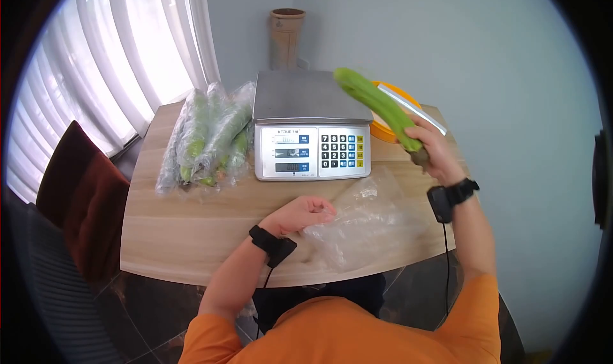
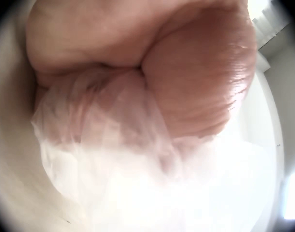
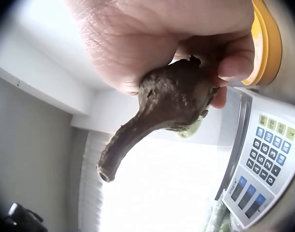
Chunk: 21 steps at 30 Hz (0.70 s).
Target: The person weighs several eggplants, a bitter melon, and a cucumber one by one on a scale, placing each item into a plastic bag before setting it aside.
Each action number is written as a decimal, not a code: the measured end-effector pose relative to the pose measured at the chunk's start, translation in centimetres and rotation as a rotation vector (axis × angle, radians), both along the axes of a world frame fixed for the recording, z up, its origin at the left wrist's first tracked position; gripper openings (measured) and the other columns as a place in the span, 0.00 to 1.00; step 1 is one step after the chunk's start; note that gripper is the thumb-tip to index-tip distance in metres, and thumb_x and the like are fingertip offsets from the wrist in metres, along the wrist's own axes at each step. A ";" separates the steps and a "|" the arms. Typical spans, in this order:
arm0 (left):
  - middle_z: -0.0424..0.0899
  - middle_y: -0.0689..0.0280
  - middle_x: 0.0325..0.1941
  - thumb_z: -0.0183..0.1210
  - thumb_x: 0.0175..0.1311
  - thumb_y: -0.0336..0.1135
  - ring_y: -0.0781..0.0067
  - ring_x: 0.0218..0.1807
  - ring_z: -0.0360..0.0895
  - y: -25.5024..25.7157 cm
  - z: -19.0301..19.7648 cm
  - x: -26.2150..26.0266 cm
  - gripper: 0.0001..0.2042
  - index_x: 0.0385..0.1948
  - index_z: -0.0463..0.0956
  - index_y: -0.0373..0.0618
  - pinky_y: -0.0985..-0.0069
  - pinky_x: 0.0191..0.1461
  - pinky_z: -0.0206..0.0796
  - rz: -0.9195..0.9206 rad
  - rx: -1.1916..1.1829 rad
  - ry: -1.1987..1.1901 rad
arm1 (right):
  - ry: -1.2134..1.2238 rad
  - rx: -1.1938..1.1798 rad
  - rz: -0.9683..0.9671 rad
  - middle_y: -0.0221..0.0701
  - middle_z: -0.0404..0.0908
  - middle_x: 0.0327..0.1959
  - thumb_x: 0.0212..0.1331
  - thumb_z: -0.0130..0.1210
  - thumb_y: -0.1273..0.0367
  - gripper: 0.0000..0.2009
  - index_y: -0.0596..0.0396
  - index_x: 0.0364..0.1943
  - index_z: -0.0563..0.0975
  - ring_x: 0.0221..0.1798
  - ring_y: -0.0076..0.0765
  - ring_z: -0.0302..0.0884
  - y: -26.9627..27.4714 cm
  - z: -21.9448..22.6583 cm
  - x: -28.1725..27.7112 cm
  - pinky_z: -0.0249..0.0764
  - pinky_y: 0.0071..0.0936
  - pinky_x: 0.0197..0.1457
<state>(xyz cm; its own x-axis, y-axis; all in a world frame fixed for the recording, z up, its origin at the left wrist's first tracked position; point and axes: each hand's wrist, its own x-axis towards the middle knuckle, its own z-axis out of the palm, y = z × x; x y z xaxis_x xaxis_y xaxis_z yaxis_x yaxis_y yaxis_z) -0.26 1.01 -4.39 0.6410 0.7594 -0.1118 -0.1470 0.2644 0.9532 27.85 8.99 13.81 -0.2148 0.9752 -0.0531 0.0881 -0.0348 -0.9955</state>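
My right hand grips a long green eggplant near its stem end, with the body slanting up and left past the scale's right edge. In the right wrist view its dark brown, curved stem and cap stick out below my palm. Low over the near side of the table, my left hand pinches the edge of a clear plastic bag. The bag spreads to the right, thin and crumpled. Up close in the left wrist view, its folds bunch against my curled fingers.
A digital scale with a bare metal plate stands mid-table. Left of it lie several plastic-wrapped green vegetables. Behind my right hand is a round orange container with a silvery bar across it. A dark red chair stands at left.
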 end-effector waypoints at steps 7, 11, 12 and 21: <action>0.81 0.72 0.39 0.57 0.64 0.31 0.86 0.40 0.75 0.1 -0.3 -0.3 0.08 0.42 0.78 0.40 0.84 0.46 0.68 0.002 0.018 0.049 | -0.069 0.049 0.134 0.32 0.78 0.38 0.55 0.59 0.69 0.19 0.59 0.51 0.74 0.36 0.24 0.76 9.5 -2.0 -9.2 0.72 0.22 0.38; 0.81 0.72 0.39 0.58 0.64 0.31 0.85 0.40 0.75 0.1 -0.2 -0.4 0.08 0.42 0.78 0.40 0.84 0.46 0.67 -0.007 0.003 0.086 | -0.152 0.100 0.102 0.32 0.78 0.36 0.53 0.60 0.68 0.21 0.59 0.52 0.74 0.31 0.23 0.74 11.6 -1.5 -12.3 0.71 0.22 0.31; 0.81 0.72 0.39 0.58 0.64 0.31 0.85 0.40 0.75 0.0 -0.1 -0.4 0.08 0.42 0.78 0.40 0.84 0.46 0.67 -0.010 0.013 0.083 | -0.167 0.105 0.096 0.32 0.78 0.35 0.53 0.60 0.68 0.21 0.59 0.52 0.74 0.31 0.23 0.74 12.1 -1.6 -12.6 0.70 0.22 0.30; 0.81 0.71 0.40 0.59 0.64 0.33 0.85 0.42 0.74 0.0 -0.2 -0.2 0.10 0.43 0.78 0.40 0.83 0.48 0.67 -0.020 0.020 0.090 | -0.534 0.443 -0.004 0.41 0.81 0.43 0.50 0.59 0.69 0.23 0.61 0.53 0.74 0.40 0.33 0.79 14.4 -5.2 -11.5 0.75 0.27 0.45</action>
